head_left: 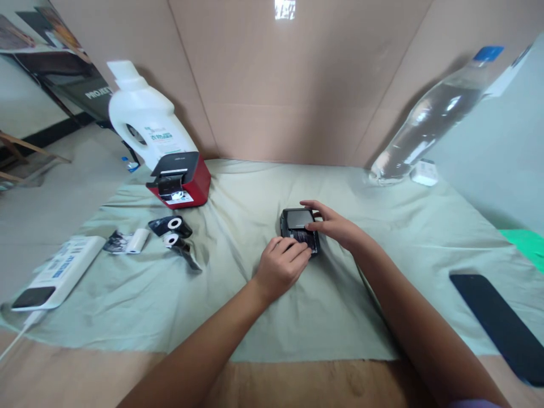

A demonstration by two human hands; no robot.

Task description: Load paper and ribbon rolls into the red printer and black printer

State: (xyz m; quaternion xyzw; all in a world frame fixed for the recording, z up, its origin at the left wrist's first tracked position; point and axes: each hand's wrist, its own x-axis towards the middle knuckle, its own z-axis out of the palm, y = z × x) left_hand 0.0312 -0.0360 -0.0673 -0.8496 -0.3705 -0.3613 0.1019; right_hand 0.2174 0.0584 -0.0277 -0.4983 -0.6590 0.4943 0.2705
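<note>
Black plastic casing, with a grey panel on its far half, is what I have mid-feed: a small device [298,219] lying on the pale green cloth [238,317], about midway between the left and right edges of the surface [272,388]. Its near half is dark and glossy, too blurred for me to read. My left hand [283,265] comes in from the near edge, fingers curled close together over the device's near end; I cannot tell whether they pinch anything. My right hand [331,222] is at its right side, thumb at the panel's near right corner, index finger spread away from it past the far end.

Left of the hands I see two dark paper rolls [173,224] and, just beside them, a white roll with a printed strip [138,241]. Beyond these, toward the far left corner, sits a red-and-black printer [198,181], a white detergent jug [148,122] behind it. By the left edge lies a long white box [66,272] with a cable [25,331] at its near end. At the far right corner I have a clear bottle [437,119] with a blue cap, near the cardboard [276,85], a small white box [424,173] beside its base. A black smartphone [497,323] lies at the near right corner.
</note>
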